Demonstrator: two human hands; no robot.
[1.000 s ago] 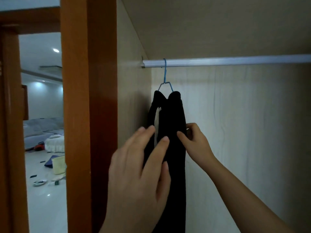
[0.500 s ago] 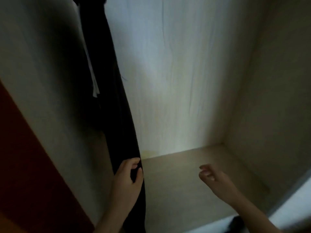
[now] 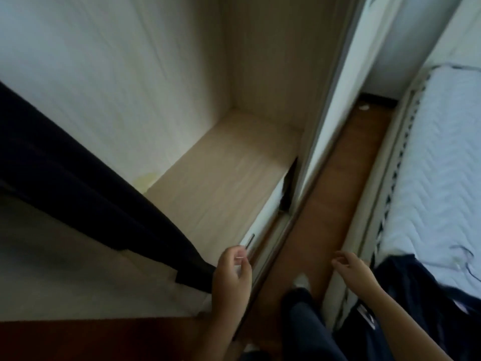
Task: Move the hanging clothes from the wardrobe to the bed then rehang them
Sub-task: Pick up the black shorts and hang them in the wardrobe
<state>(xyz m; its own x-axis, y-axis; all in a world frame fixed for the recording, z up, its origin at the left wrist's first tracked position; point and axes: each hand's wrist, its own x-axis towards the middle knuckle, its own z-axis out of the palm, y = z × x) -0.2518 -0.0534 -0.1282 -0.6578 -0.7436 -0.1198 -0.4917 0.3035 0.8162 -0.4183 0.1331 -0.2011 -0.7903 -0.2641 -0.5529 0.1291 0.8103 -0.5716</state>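
Left hand loosely curled right at hem of black garment, can't tell if gripping. Right hand relaxed, half-curled, empty. Garment hangs in wardrobe; dark clothes on bed. Imo next piece: lift by top, not hem. No readable labels.

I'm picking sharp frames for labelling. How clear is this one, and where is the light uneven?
Head view: motion blur softens everything, including the left hand and right hand; the wardrobe interior is dim, the dark garment nearly featureless; the bed at right is brightest; the wide-angle lens leans the vertical lines.
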